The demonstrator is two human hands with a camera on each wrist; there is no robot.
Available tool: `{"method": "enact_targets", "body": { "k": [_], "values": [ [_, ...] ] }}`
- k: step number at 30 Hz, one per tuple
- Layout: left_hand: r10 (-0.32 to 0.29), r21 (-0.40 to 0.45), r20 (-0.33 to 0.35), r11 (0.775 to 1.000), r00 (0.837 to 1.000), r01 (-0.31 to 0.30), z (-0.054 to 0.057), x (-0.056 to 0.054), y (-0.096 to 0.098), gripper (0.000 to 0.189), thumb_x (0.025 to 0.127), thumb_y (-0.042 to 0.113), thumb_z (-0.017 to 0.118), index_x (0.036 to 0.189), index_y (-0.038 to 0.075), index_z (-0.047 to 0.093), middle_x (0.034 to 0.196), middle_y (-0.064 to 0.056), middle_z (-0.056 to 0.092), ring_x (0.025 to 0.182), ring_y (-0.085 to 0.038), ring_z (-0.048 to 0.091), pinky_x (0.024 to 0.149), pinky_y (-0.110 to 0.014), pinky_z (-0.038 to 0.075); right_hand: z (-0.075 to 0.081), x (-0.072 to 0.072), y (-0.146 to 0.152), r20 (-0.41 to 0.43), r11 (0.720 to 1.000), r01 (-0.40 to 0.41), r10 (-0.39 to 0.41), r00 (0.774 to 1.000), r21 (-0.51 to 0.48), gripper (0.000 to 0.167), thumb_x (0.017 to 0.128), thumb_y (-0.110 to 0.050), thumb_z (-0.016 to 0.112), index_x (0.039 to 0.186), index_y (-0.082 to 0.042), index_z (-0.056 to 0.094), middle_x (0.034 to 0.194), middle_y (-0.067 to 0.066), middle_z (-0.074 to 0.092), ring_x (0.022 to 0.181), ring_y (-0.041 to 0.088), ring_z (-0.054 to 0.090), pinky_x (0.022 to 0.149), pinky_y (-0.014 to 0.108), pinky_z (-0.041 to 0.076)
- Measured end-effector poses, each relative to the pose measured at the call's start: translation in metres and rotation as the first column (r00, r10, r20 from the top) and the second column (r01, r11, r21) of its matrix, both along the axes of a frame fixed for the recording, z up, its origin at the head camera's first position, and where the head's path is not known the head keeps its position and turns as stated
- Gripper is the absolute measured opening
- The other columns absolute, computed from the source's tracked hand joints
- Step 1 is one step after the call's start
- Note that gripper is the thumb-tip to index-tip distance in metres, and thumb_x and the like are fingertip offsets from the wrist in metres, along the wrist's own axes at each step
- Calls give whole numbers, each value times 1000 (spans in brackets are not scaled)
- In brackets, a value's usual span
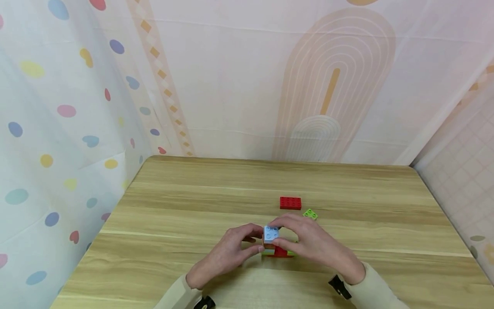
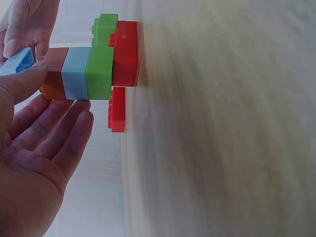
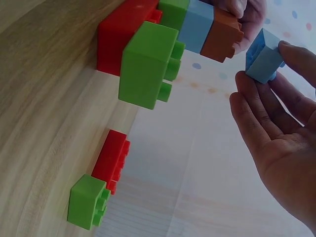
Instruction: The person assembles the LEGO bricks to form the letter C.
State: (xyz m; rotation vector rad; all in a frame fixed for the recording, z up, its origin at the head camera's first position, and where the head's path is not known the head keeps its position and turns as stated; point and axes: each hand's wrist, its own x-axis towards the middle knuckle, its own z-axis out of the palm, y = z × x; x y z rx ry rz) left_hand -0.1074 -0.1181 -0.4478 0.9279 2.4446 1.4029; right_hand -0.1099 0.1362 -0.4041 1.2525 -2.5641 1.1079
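A small brick build stands on the table: a red base brick (image 2: 126, 52) carries a column of a green brick (image 2: 100, 74), a light blue brick (image 2: 75, 74) and an orange-brown brick (image 2: 54, 81) on top. Another green brick (image 3: 145, 66) sits on the base's other end. My left hand (image 1: 230, 252) holds the column at the orange-brown brick, thumb on one side and fingers on the other. Between thumb and fingers, my right hand (image 1: 310, 241) pinches a second light blue brick (image 3: 265, 59) just above the column, with a gap between them in the right wrist view.
Behind the build, a loose red brick (image 1: 290, 203) lies on the wooden table (image 1: 185, 197). Close to it is a loose green brick (image 1: 310, 214). Patterned curtains (image 1: 231, 86) hang along the table's back and sides.
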Motion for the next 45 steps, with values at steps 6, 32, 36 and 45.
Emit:
{"method": "enact_targets", "body": {
  "k": [6, 32, 36, 45],
  "values": [
    [-7, 6, 1, 1000, 1000, 7, 0, -1, 1, 28, 100, 15, 71, 127, 12, 65, 123, 0, 71, 112, -14, 67, 96, -33, 57, -3, 0, -3, 34, 1000, 8, -9, 999, 18, 29, 93, -16, 80, 120, -10, 70, 115, -4, 71, 106, 11, 66, 91, 35, 58],
    [-10, 14, -15, 1000, 1000, 10, 1, -1, 1, 30, 98, 12, 73, 127, 10, 65, 121, 0, 72, 109, -12, 68, 95, -32, 57, -4, -1, -5, 38, 997, 20, -23, 999, 81, 20, 94, -17, 79, 113, -11, 73, 115, -4, 70, 104, 9, 65, 89, 30, 58],
    [-5, 8, -15, 1000, 1000, 5, 2, -1, 1, 29, 98, 12, 73, 126, 11, 66, 120, 0, 73, 108, -12, 68, 95, -32, 57, -4, -1, -6, 27, 997, 10, -12, 1000, 78, 20, 94, -17, 79, 112, -11, 74, 114, -4, 70, 103, 9, 65, 88, 29, 58],
    [-13, 4, -24, 1000, 1000, 13, 3, 0, 0, 29, 99, 13, 72, 127, 11, 66, 122, -1, 73, 110, -14, 69, 96, -32, 57, -5, -2, -5, 34, 997, -9, 6, 999, 77, 19, 95, -16, 78, 112, -11, 74, 114, -4, 69, 102, 9, 65, 88, 30, 58]
  ]
}}
